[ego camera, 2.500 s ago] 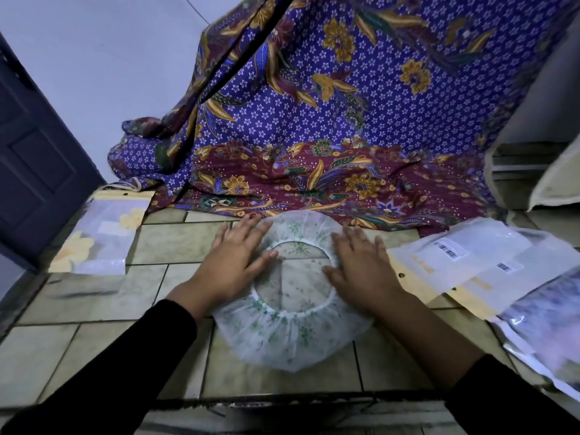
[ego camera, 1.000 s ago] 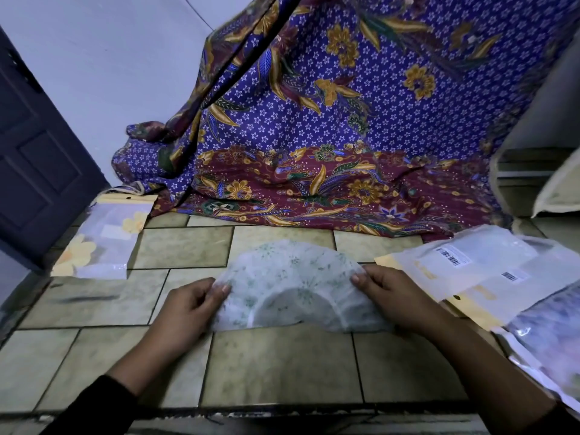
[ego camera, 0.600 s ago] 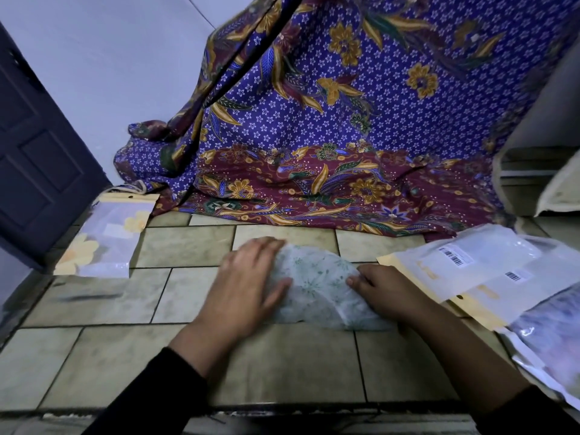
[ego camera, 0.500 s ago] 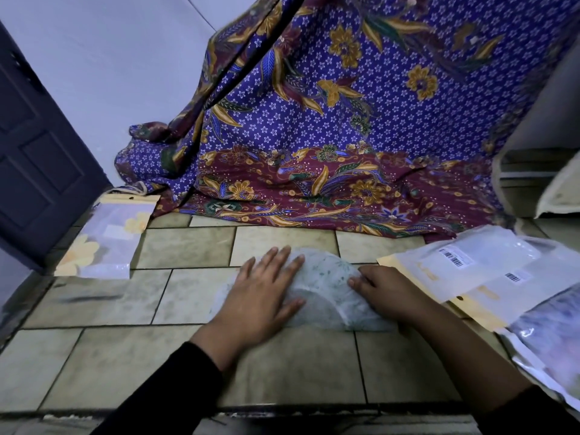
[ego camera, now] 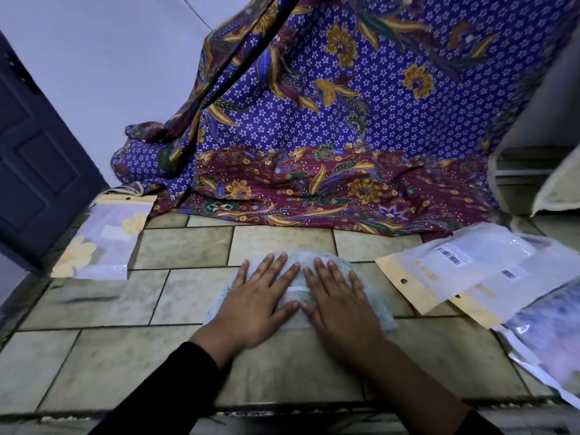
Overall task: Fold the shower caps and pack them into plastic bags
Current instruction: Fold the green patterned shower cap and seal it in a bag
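A pale, green-printed shower cap (ego camera: pixel 375 296) lies folded into a half-round on the tiled floor in the middle of the head view. My left hand (ego camera: pixel 255 301) rests flat on its left part with fingers spread. My right hand (ego camera: pixel 340 301) lies flat on its right part, thumbs nearly touching. Both hands cover most of the cap; only its curved rim shows around them. Empty plastic bags (ego camera: pixel 464 268) with yellow header strips and barcode labels lie overlapping to the right.
A packed bag with yellow flowers (ego camera: pixel 103 240) lies at the left by a dark door (ego camera: pixel 34 171). A purple and maroon batik cloth (ego camera: pixel 329 146) hangs behind. Another filled bag (ego camera: pixel 552 337) sits at the far right. A floor ledge (ego camera: pixel 282 409) runs along the bottom.
The round cap was folded in half. My left hand then moved onto it, and my right hand let go of its right edge; both hands now lie flat on it.
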